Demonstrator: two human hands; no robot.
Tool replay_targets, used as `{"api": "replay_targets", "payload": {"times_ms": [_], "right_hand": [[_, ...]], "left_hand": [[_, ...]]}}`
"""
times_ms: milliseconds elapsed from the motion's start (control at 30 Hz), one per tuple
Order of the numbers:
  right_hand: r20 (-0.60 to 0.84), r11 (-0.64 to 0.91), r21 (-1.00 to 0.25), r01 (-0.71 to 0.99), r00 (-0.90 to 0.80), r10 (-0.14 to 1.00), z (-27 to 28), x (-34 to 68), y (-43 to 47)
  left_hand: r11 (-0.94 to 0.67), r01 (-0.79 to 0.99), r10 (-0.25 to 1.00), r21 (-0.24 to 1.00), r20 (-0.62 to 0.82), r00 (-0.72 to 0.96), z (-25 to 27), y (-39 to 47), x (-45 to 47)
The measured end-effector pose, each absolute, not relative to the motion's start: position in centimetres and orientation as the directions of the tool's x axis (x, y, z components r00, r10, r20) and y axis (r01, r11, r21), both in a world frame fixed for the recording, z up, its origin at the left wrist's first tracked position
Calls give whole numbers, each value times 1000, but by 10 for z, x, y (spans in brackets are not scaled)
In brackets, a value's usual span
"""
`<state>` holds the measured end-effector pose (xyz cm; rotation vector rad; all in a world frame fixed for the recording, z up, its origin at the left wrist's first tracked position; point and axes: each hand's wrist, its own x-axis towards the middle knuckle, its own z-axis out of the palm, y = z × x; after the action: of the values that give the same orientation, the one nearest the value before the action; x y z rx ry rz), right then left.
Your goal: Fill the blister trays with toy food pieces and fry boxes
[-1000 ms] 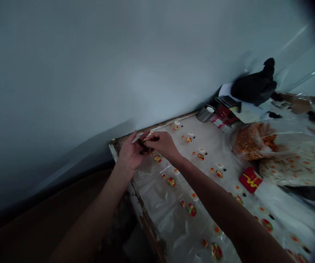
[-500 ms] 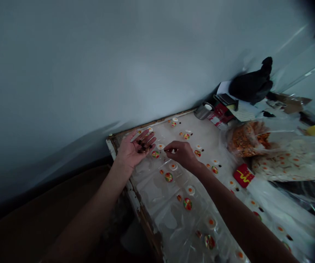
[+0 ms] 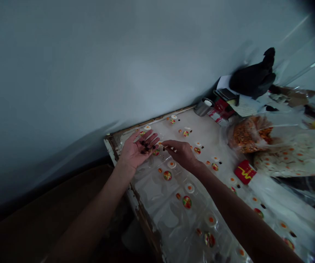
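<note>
Palm up, my left hand [image 3: 135, 149] bears a cluster of small dark pieces [image 3: 146, 146], its fingers stretched out. Just right of those fingertips, my right hand [image 3: 181, 151] is closed in a pinch on a small dark piece [image 3: 164, 148]. Both hands are over a table covered in clear plastic [image 3: 152, 199]. Small groups of toy-like pieces lie on the plastic: white discs with orange centres like fried eggs [image 3: 189, 188], round red, green and yellow pieces [image 3: 167, 175], and small orange-brown burger-like pieces [image 3: 178, 196]. Dark pieces lie beside some groups farther right.
A wall [image 3: 91, 73] runs behind the table. At the right stand clear bags of orange pieces [image 3: 246, 137] and egg-like pieces [image 3: 291, 160], with a red packet [image 3: 245, 172] near them. A metal cup [image 3: 202, 107], papers and a black bag [image 3: 252, 80] sit farther back.
My right hand has come slightly closer to my left fingertips, a small dark piece now showing at its pinch. My left hand stays palm up with its dark pieces. The view has shifted slightly.
</note>
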<state>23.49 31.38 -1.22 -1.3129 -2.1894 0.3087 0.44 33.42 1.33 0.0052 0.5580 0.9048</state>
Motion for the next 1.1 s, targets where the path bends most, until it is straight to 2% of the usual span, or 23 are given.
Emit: {"api": "replay_targets", "payload": {"times_ms": [100,200,333,433,533,600,700,800,867,933,1033,1100], "right_hand": [[344,388,-542,746,-224,912,-7,237,312],[336,316,-479,819,-161,928,-2,235,309],[328,423,-431,797,-298,896,-1,229,306],[289,445,-328,833,-360,887,0,225,307],[218,359,-258,897,-308,926,2,219,311],[192,238,-251,938,-193,962,2,215,313],[155,21,-322,946,31,987,0,209,315],[115,-75,-504,860,152,982,-1,207,314],[131,-21,-643,765,137,982,1,205,310],[189,106,-721,684,47,981,7,202,304],[281,307,-664,682,-152,948,18,193,297],[313,363,-590,721,-210,926,23,189,295]], "left_hand": [[618,-745,750,251,-470,464,14,334,2],[609,-752,755,252,-476,451,17,335,0],[612,-748,752,257,-481,450,20,337,2],[609,-748,752,266,-496,435,21,337,3],[608,-748,751,268,-499,431,18,337,3],[614,-743,749,267,-493,442,16,337,3],[626,-734,746,263,-478,464,14,338,5],[628,-732,745,262,-472,471,13,337,5],[629,-729,749,269,-461,476,12,336,5],[638,-714,749,287,-447,490,12,334,6],[674,-675,724,299,-448,524,14,332,9],[686,-667,713,292,-452,536,17,331,16]]}}
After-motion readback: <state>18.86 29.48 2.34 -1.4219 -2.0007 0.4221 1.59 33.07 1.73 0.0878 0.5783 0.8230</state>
